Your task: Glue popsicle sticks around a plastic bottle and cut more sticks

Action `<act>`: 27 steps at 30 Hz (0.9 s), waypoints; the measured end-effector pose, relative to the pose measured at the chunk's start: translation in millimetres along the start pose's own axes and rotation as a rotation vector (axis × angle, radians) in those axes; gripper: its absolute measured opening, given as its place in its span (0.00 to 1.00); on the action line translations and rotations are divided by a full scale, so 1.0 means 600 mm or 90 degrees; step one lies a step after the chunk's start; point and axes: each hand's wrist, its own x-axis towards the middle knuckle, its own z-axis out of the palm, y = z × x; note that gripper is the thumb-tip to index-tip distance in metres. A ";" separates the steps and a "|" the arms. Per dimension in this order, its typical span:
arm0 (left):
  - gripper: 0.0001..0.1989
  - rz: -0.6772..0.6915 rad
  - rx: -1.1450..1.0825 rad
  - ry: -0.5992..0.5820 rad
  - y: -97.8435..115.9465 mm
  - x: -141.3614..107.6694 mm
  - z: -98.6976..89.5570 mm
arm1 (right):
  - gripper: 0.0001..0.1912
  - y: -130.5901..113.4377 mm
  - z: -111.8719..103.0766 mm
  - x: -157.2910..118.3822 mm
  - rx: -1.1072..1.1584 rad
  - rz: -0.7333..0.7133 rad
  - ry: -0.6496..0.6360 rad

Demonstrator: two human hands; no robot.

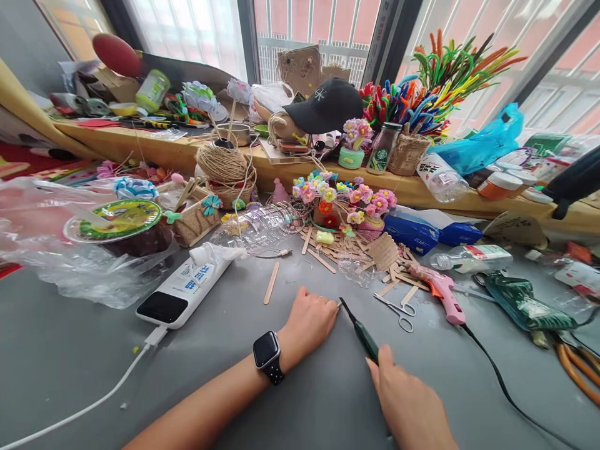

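My left hand [309, 322] lies low on the grey table [197, 375], a black watch on its wrist. Its fingers are bent together over something small and pale, whose tip shows at the fingertips; I cannot make out what it is. From the right, my right hand [407, 397] grips the dark green handle of a slim tool [364, 337]. The tool's dark, narrow tip points up and left, close beside the left fingertips. One loose wooden stick [271, 283] lies behind the left hand. Small scissors [398, 309] rest beyond the tool, to the right.
A pink glue gun [440, 292] with a black cable lies at the right. A white device [185, 290] with a cable stands left. Behind are piled wooden sticks [321, 261], plastic bottles, flower crafts and a twine ball [224, 164]. Green-wrapped things and orange-handled pliers [579, 369] lie far right.
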 end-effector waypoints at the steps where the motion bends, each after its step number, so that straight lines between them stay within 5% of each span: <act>1: 0.13 0.004 -0.003 -0.003 0.000 0.000 0.000 | 0.15 0.002 0.001 -0.001 0.014 -0.003 -0.001; 14: 0.13 0.001 0.003 -0.004 0.000 0.001 0.001 | 0.10 0.011 -0.021 0.029 0.100 0.035 -0.186; 27: 0.14 -0.007 -0.006 0.002 -0.001 0.001 0.000 | 0.08 0.016 -0.017 0.034 0.095 0.016 -0.184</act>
